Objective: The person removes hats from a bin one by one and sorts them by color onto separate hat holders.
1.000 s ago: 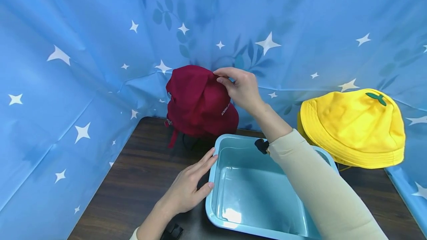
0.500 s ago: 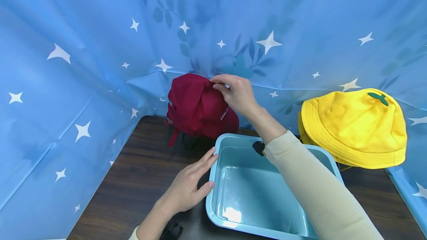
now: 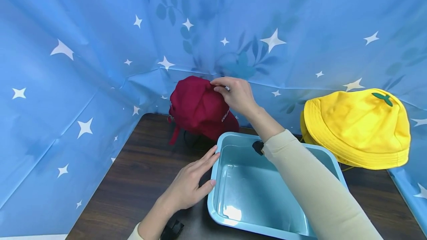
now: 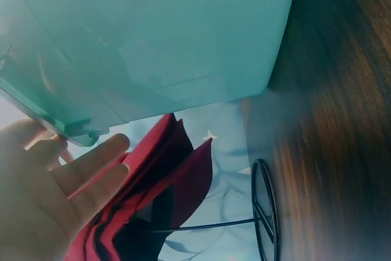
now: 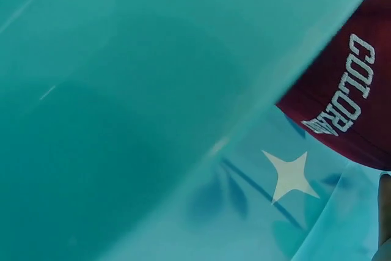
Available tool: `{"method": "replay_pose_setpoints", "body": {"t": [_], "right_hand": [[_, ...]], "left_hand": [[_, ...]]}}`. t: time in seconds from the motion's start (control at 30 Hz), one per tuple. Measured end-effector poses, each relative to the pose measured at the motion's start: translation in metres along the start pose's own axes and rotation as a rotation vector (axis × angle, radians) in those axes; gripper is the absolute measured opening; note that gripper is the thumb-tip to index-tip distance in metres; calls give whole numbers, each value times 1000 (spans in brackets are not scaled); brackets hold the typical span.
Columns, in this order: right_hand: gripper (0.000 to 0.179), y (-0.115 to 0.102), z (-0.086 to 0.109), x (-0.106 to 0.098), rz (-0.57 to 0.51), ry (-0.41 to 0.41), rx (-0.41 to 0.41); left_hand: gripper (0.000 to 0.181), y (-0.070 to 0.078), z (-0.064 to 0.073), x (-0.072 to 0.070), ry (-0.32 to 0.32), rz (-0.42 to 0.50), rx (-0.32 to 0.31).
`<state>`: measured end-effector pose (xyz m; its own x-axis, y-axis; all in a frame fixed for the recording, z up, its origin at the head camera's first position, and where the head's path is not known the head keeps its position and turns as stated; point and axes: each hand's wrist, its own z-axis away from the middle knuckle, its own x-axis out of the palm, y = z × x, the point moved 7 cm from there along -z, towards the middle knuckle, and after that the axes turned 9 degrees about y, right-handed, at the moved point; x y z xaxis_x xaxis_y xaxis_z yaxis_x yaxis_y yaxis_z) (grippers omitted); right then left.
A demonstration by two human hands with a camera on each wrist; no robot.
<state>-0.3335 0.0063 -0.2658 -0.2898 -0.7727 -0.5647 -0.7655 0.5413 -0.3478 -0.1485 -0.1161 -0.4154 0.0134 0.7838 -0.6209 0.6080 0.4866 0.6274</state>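
Observation:
My right hand (image 3: 236,93) pinches the crown of a dark red cap (image 3: 197,103) between thumb and fingers. White lettering (image 5: 345,90) shows on the cap in the right wrist view. Under it stands a black wire hat stand (image 4: 264,212), its base ring on the table, with layered red brims (image 4: 183,175) around its stem. My left hand (image 3: 188,184) lies with straight, spread fingers against the left rim of a light blue plastic basin (image 3: 257,195). Only a finger (image 5: 385,206) of my right hand enters the right wrist view.
A yellow bucket hat (image 3: 357,129) with a green sprout on top sits at the right behind the basin. Blue star-patterned cloth (image 3: 100,84) hangs along the back and left of the dark wooden table (image 3: 126,180).
My right hand has come down a little with the cap's crown, which now sits lower. My left hand stays at the basin's rim. The head view has shifted slightly.

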Motion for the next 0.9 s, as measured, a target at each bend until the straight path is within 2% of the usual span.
{"method": "replay_pose_setpoints", "body": {"t": [0.2, 0.57, 0.9], "right_hand": [[26, 4, 2, 2, 2, -27, 25], [31, 4, 5, 11, 67, -177, 33], [34, -4, -1, -16, 96, -180, -3]], "left_hand": [[62, -1, 0, 0, -6, 6, -13], [63, -2, 0, 1, -9, 0, -17], [63, 1, -2, -1, -18, -19, -27]]}}
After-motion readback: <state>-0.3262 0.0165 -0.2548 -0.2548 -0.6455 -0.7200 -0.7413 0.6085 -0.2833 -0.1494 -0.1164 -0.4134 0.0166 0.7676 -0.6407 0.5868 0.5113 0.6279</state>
